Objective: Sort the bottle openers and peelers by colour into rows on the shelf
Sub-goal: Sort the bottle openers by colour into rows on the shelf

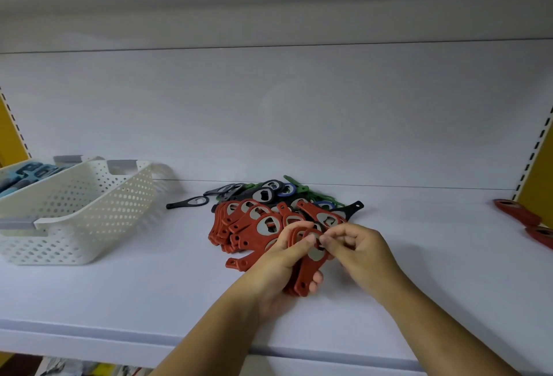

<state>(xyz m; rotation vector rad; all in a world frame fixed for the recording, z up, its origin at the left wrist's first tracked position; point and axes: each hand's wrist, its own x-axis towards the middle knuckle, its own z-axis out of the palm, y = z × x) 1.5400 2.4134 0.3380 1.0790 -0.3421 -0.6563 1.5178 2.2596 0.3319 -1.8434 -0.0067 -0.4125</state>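
On the white shelf (134, 292), near its middle, lies a heap of bottle openers. The red bottle openers (248, 221) fan out on the near left side of the heap, overlapping one another. Behind them, farther back, black bottle openers (263, 194), green ones (299, 184) and a blue-rimmed one (289, 190) are mixed together. One black opener (191, 202) lies alone just left of the heap, flat on the shelf.

The left hand (279, 260) grasps a stack of red openers (308, 271) at the near edge of the heap, with the thumb across the front and the fingertips showing under the handle ends. The right hand (357, 248) has its fingers curled and pinches the top of that same stack at the ring end, touching the left thumb.

At the left stands a white perforated basket (89, 199) with grey handles; pale blue and dark items (30, 170) lie in its far part, too blurred to name. At the far right edge of the shelf lie two more red openers (516, 211), well apart from the heap.
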